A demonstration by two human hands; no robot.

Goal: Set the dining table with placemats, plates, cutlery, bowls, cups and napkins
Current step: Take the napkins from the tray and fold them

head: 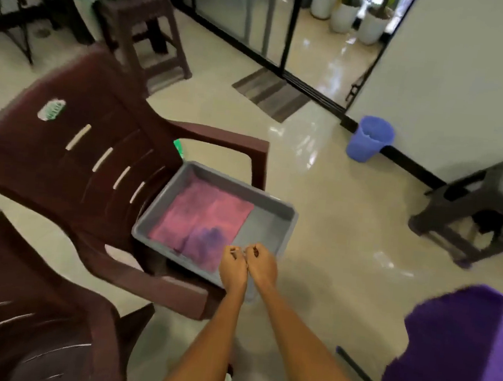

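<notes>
Grey tray (274,223) on the brown chair (72,157) seat holds a pink-purple cloth (204,225) against its left wall; my left hand (233,268) and right hand (263,266) touch, fingers curled, at its near edge, contents too blurred to tell.

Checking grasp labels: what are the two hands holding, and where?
Both the left hand and right hand grip the near rim of the grey plastic tray.

Grey tray (276,206) smooth plastic; pink cloth (207,220) soft, matt; chair (72,154) glossy plastic.
</notes>
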